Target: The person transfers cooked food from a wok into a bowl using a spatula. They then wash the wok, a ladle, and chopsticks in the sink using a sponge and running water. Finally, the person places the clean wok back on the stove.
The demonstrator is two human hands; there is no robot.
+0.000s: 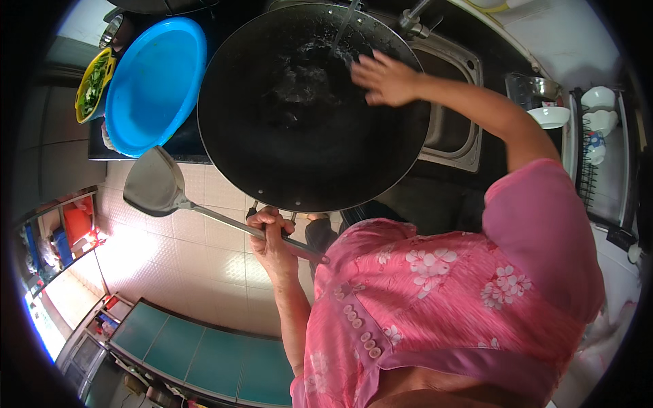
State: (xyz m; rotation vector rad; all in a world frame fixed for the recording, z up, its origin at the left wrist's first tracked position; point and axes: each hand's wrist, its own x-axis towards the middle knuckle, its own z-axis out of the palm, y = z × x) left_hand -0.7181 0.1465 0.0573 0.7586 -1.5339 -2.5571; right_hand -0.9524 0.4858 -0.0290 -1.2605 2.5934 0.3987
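Note:
A large black wok (306, 153) is tilted over the edge of the sink, with water moving in its upper part. A thin stream (343, 30) falls into it from above. My left hand (273, 232) is closed around the wok's loop handle (252, 210) and the shaft of a metal wok spatula (155, 186), whose blade points out to the left. My right hand (385, 79) is over the wok's upper right side beside the stream, fingers spread and slightly blurred; it holds nothing. Whether it touches the wok's surface, I cannot tell.
A blue plastic basin (153, 86) and a yellow-rimmed basket of chopped greens (93, 86) stand on the counter at left. A steel sink (459, 137) and a faucet (414, 23) lie right of the wok. Farther right is a dish rack (589, 178) with white bowls (598, 98).

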